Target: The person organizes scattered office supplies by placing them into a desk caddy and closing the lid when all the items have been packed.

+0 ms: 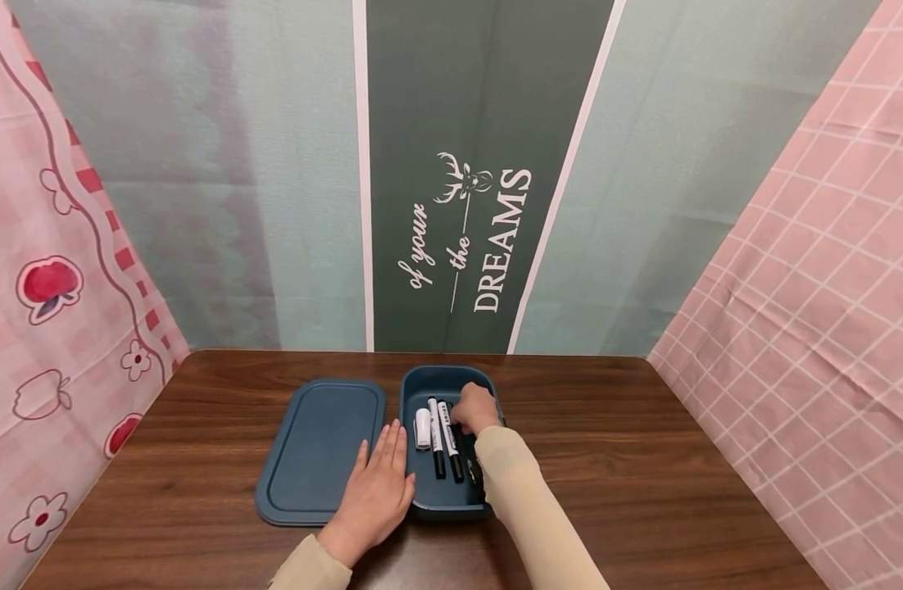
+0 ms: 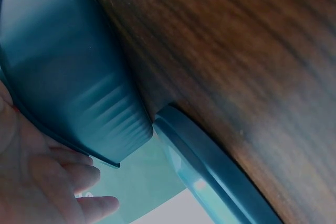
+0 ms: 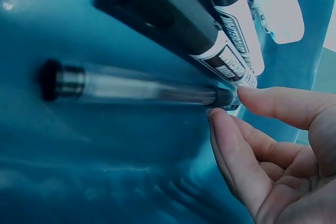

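Currently | clear pen (image 3: 142, 88): end pinched between right fingers (image 3: 239, 153) | left fingers (image 1: 399, 449): straight, touching box (image 1: 446, 514)

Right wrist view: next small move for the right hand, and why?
Probably firm up the right hand's pinch on the clear pen before moving it. Thumb and fingertips sit at just one end of it, most of its length extends beyond them, and the markers lie close alongside in the box, so a loose hold might let it knock them.
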`<state>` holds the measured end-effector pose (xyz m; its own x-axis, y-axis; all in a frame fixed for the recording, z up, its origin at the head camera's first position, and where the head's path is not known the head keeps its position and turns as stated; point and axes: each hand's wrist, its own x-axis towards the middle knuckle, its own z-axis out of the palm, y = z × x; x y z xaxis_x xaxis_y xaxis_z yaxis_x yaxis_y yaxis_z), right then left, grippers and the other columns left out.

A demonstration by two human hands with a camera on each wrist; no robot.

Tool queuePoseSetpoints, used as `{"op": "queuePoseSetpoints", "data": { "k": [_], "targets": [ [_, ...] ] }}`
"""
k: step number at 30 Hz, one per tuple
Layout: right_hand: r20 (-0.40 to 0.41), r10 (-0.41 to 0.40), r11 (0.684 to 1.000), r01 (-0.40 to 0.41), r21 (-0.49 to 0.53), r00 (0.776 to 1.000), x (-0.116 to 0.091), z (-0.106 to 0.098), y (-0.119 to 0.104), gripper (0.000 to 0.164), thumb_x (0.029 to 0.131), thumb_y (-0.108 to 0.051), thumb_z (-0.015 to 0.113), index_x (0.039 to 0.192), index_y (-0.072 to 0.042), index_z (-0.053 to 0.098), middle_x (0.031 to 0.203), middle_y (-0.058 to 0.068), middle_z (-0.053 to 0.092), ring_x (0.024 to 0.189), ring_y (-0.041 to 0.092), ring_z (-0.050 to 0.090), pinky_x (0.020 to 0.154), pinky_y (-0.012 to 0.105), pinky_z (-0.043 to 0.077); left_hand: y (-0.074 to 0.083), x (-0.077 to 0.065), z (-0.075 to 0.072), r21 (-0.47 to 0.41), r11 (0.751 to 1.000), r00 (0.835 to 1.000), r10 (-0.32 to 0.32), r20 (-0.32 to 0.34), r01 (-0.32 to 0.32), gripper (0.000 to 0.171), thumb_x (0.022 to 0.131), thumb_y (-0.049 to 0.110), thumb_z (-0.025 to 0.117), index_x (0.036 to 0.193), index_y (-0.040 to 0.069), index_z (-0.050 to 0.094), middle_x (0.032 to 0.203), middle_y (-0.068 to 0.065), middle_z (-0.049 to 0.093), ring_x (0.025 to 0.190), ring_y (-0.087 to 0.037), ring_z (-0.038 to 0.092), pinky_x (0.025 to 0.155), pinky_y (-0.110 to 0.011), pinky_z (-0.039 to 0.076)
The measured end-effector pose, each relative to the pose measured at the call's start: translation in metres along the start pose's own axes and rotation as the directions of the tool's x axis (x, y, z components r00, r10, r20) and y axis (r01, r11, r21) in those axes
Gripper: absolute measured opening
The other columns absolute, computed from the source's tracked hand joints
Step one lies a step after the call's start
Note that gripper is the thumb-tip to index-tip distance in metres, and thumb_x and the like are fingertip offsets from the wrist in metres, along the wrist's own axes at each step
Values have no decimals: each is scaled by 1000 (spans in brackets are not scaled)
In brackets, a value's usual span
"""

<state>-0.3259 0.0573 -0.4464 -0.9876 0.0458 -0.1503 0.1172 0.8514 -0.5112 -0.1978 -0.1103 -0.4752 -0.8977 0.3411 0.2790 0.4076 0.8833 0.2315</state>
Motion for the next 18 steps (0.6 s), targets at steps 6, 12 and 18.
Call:
{"op": "queuePoseSetpoints", "data": {
  "k": [6,12,18],
  "targets": [
    [-21,-39,998,38,-52,999,1,-2,0,12,77,-4,71,70,-1,63,50,6,53,42,16,53,42,25,40,0,0,0,-1,1000,1000,3,7,-3,57,95,23,50,139,-10,37,148,-23,30,136,-34,30,105,-56,26],
    [-1,-29,999,29,35,1000,-1,-9,-3,10,77,-1,70,71,1,63,53,8,54,53,22,63,48,27,48,1,0,-1,0,1000,1000,1,15,-1,57,96,23,50,139,-10,36,148,-23,30,136,-34,30,105,-55,26],
    [54,-9,966,-5,259,999,1,-15,-3,9,78,2,69,71,4,64,60,10,58,53,18,63,53,27,54,1,0,-1,3,1000,1000,-6,9,6,57,95,23,50,139,-10,37,148,-23,31,136,-34,31,105,-55,26]
  ]
}}
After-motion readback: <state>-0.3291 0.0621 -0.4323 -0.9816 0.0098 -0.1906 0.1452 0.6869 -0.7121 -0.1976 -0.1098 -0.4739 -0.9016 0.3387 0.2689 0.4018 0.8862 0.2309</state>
